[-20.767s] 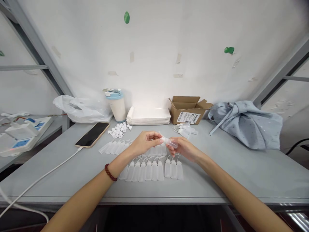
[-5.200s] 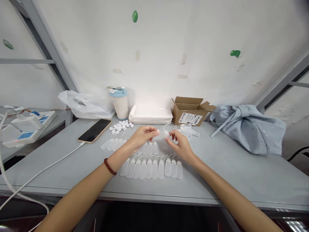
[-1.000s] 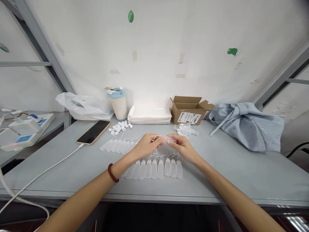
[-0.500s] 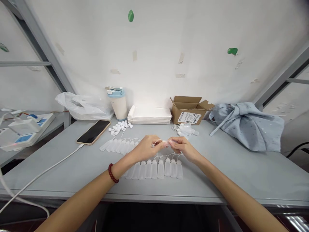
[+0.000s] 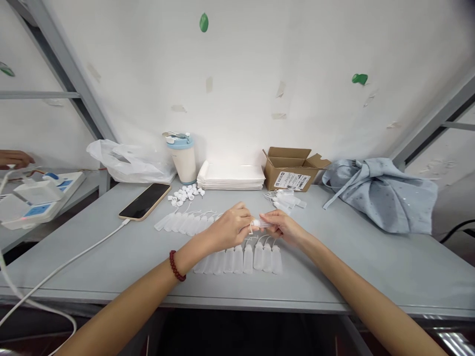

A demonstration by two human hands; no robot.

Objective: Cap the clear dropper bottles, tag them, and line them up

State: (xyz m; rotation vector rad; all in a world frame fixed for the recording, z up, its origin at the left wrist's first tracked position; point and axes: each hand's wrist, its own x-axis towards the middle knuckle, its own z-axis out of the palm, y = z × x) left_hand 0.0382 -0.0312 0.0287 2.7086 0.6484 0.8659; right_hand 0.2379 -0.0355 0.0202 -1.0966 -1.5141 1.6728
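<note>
Between my two hands, above the desk, is a small translucent plastic bottle (image 5: 264, 224) lying on its side. My right hand (image 5: 286, 228) is closed around its body. At its left end my left hand (image 5: 233, 226) pinches a white cap (image 5: 256, 223) with a thin white loop hanging from it. Below my hands stretches a row of similar bottles (image 5: 248, 259) with white loops. Another row of bottles (image 5: 181, 222) lies behind, partly covered by my left hand. Loose white caps (image 5: 183, 196) are heaped farther back. Several more small bottles (image 5: 287, 200) lie piled beyond my right hand.
Along the wall stand a plastic bag (image 5: 129, 163), a tumbler (image 5: 184, 160), a white stack (image 5: 232, 178), an open cardboard box (image 5: 291, 173) and a blue cloth bag (image 5: 382, 198). A phone (image 5: 144, 201) charges at left. Another person's hand (image 5: 17, 158) shows at far left.
My left hand has rolled over, fingers now on top of the cap, and its loop hangs lower. More of the bottle shows. Another person's hand has appeared at far left.
</note>
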